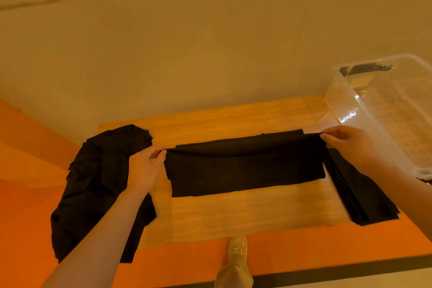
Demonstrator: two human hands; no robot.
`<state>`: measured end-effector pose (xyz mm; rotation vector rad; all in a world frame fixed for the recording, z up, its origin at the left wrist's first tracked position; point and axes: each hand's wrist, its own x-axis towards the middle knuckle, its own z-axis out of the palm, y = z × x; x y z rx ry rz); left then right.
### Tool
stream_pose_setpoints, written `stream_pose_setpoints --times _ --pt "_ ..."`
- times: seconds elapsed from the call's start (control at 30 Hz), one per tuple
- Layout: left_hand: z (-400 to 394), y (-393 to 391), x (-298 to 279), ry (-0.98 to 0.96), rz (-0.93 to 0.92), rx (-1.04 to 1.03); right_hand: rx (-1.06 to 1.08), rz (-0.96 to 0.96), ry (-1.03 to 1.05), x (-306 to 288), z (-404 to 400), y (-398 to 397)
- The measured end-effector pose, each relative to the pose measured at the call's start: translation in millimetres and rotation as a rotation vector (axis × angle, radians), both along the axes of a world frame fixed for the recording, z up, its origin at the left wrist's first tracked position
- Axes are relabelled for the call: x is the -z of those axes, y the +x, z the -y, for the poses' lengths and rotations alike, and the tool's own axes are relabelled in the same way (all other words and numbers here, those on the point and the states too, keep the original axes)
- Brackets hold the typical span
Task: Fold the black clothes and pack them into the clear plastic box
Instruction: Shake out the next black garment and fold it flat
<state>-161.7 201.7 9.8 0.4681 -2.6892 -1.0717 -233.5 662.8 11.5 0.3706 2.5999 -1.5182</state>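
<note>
The person is standing at a low wooden table and working on the middle garment, a black cloth lying across the tabletop as a wide band; the left hand is pinching its upper left corner and the right hand is pinching its upper right corner, so the top edge is being held taut and slightly raised between them. Judging from how things lie, the task is sitting somewhere in its middle: this piece looks partly folded, with at least one more fold to come, and a second black piece is lying in a narrow folded strip at the table's right end, just beside the clear plastic box. A crumpled black heap is draping over the left edge, apparently not yet folded. The box looks to be holding no clothes (a dark shape at its far rim may be a handle or latch, hard to tell). The box's right side is being cut off by the frame, the right forearm is covering part of the folded strip, and how many layers each black piece has is impossible to make out.
</note>
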Motion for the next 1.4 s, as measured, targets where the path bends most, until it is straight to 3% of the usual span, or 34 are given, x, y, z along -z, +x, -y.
stream_pose_setpoints --times 0.37,0.6,0.73,1.03,1.4 --pt "6.5 -90.4 7.7 0.065 0.208 -0.064 0.043 0.078 0.053 7.0 28.6 -77.1" --pt "-23.0 -94.5 -9.5 0.177 0.276 -0.021 -0.041 0.082 0.021 -9.3 60.5 -69.5" --pt "-64.8 -71.4 -30.5 0.213 0.252 0.020 -0.082 0.102 -0.068 -21.6 94.0 -34.9" --pt "-151.0 -34.9 -21.1 0.396 0.165 -0.003 -0.051 0.110 -0.257 -13.1 179.8 26.1" --pt "-161.7 -8.2 -5.7 0.424 0.084 -0.015 0.104 0.134 -0.402 -3.6 201.1 47.4"
